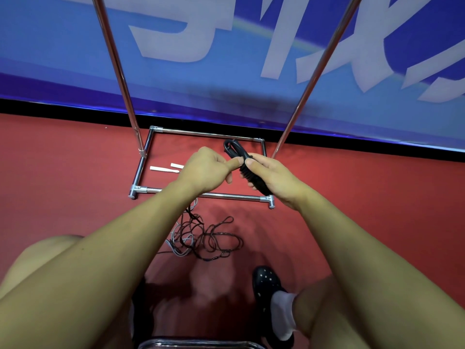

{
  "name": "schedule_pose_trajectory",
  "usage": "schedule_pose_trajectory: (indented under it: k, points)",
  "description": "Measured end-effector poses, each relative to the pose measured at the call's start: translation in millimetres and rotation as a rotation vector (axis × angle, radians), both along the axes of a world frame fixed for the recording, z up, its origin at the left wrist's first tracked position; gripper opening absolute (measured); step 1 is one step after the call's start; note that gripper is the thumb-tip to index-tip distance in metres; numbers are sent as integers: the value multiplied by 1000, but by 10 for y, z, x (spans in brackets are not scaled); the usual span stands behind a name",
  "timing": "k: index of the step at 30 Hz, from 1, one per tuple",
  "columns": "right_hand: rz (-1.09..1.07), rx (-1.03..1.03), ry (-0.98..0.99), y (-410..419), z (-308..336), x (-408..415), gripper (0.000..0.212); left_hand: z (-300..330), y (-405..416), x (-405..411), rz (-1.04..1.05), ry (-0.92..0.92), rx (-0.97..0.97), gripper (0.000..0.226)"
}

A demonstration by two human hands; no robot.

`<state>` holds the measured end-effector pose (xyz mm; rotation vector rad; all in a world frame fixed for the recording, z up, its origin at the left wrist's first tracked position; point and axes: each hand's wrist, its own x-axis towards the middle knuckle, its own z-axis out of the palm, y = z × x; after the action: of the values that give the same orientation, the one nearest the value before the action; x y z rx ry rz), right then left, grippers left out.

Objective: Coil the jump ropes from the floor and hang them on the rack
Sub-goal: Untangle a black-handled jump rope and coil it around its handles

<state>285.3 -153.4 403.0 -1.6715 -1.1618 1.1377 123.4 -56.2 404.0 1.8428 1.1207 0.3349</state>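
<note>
The black jump rope was gripped by the curled fingers of the right hand and pinched by the left hand, apparently to keep its coil together, above the rack base. More ropes were left tangled on the floor near the base's front edge.

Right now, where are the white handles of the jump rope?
In the head view, the white handles lie on the red floor inside the rack's base frame, at its left end, just left of the left hand.
</note>
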Motion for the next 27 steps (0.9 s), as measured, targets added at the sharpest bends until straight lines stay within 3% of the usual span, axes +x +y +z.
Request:
schedule_pose_trajectory:
  k: [6, 10, 15, 20, 22, 27]
  points:
    - [-62, 72, -220, 48, -34, -61, 16, 45, -37, 13, -6, -53, -51, 53]
    - [-30, 33, -337, 29, -49, -37, 30, 77, -68, -6, -42, -46, -98, 52]
    - [-35, -4, -424, 33, -59, -2, 22, 97, -84, -2, -34, -84, -234, 52]
    - [-28, 7, -388, 5, -120, -11, 30, 107, -114, 11, -21, -97, -319, 54]
    - [11, 20, -333, -5, -103, -23, 23, 106, -103, 7, -6, -114, -337, 53]
    - [58, -87, -234, 1, -87, 7, 25, 110, -91, -19, -37, -165, -415, 47]
